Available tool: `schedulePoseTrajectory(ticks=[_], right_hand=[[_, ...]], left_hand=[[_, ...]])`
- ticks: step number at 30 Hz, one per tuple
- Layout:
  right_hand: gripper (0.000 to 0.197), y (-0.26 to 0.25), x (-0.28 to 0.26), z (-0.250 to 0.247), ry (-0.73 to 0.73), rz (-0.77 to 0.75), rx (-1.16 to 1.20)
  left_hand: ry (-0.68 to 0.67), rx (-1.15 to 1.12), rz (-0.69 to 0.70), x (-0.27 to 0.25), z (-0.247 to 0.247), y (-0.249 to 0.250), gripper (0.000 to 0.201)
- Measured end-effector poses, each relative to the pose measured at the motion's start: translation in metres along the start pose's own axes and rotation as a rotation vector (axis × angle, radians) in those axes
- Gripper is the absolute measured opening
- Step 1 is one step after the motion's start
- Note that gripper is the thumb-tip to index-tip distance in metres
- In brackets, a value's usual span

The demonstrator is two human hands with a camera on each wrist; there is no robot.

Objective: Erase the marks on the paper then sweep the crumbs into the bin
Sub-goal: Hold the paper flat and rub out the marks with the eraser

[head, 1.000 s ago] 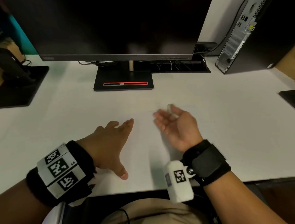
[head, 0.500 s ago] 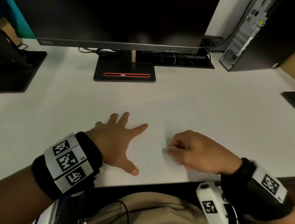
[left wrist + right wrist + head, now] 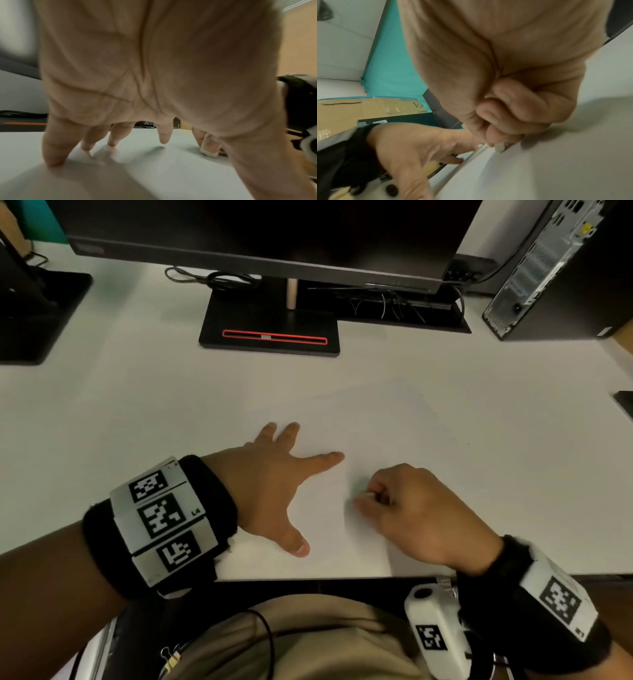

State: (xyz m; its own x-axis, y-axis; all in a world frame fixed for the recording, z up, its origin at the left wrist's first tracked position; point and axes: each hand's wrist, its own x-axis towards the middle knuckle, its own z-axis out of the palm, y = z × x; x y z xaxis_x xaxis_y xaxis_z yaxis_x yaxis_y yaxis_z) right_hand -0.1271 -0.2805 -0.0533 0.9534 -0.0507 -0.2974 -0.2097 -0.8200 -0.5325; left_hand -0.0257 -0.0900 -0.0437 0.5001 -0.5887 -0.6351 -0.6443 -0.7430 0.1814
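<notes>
Left hand [image 3: 270, 487] is spread flat, fingers pressing the paper [image 3: 370, 440] down on the desk [image 3: 137, 412]. Right hand [image 3: 418, 518] pinches a small white eraser [image 3: 500, 148] against the sheet.

The right hand [image 3: 416, 517] hides most of the eraser [image 3: 368, 495]; paper [image 3: 370, 426] marks indiscernible.

White desk [image 3: 137, 412] carries: white paper sheet [image 3: 370, 433] near front edge, centre-right; black monitor base w/ red stripe [image 3: 270, 333] at back centre; cable tray [image 3: 394, 309] behind-right; PC tower [image 3: 548, 275] far right; another black stand base [image 3: 37, 316] far left.
</notes>
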Motion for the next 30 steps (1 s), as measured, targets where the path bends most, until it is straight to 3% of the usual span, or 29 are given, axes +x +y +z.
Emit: schedulePoseTrajectory(ticks=[5,9,13,17,21,24,28,30], right_hand=[[0.037,-0.012,-0.007,0.012,-0.113,-0.074,0.003],[0.037,-0.008,0.000,0.005,0.005,-0.038,0.021],[0.036,-0.016,-0.007,0.014,-0.081,-0.072,-0.013],[0.037,-0.010,0.000,0.007,0.008,-0.020,0.043],[0.035,-0.019,-0.007,0.018,-0.095,-0.058,0.007],[0.037,-0.015,0.000,0.011,-0.029,-0.033,0.016],[0.035,-0.027,-0.007,0.022,-0.115,-0.101,-0.002],[0.037,-0.020,-0.001,0.018,-0.088,-0.071,0.006]], left_hand=[[-0.003,0.018,-0.006,0.002,0.000,0.002,0.120],[-0.007,0.023,-0.017,0.002,-0.001,0.004,0.120],[-0.007,0.034,-0.021,0.002,-0.001,0.005,0.120],[-0.007,0.024,-0.026,0.001,-0.001,0.005,0.121],[-0.006,0.034,-0.025,0.002,-0.001,0.006,0.121],[-0.004,0.021,-0.029,0.002,-0.001,0.006,0.121],[-0.001,0.022,-0.020,0.002,-0.001,0.006,0.121],[0.002,0.023,-0.023,0.002,-0.001,0.005,0.120]])
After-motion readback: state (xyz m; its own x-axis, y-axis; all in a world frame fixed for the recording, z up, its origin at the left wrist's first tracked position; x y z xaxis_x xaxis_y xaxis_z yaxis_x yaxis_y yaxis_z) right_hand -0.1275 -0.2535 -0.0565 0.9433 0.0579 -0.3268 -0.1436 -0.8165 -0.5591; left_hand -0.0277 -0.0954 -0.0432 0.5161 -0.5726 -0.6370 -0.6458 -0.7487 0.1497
